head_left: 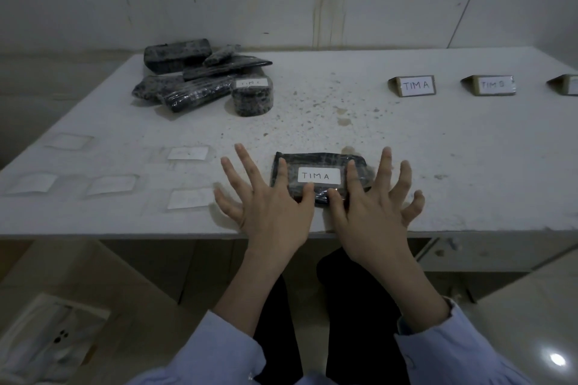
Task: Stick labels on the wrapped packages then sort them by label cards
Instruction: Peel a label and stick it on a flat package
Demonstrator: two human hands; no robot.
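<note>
The person is wearing a pale blue long-sleeved fabric shirt (175,375), its loose left sleeve (219,350) and right sleeve (453,350) ending in cuffs partway up the forearms, with the left hand (275,216) and right hand (373,222) showing bare beyond them. Black trousers (353,306) are covering the legs.

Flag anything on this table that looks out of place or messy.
The round package already carries a label yet sits against the heaped pile at far left, not by any card. Brown stains and specks mar the middle of the table. The TIM A label on the near package sits straight.
</note>
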